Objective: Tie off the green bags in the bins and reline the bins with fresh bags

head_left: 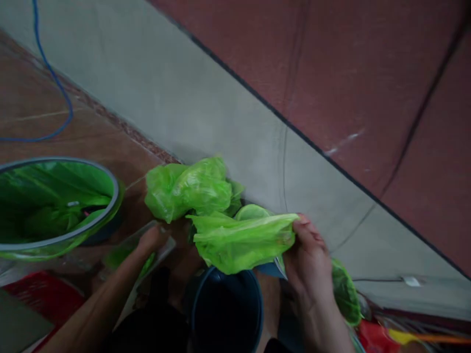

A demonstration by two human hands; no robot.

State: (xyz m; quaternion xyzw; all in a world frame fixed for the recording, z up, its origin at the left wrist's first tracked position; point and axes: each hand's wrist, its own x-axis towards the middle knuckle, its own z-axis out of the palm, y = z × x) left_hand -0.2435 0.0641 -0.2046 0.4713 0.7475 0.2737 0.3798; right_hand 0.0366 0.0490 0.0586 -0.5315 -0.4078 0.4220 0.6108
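Note:
My right hand is closed, pinching the right end of a thin green plastic bag that stretches flat to the left. Right below it stands a dark blue bin, its mouth facing up. My left hand, lower left of the bag, is closed on a clear plastic packet with green material showing inside; its fingertips are partly hidden. Just beyond both hands, crumpled green plastic bags lie against the wall.
At the left is a large bin with a grey rim, lined with green plastic. A blue cable curves over the floor. A red bag lies lower left. At right, another green-lined bin and a red item sit by the wall.

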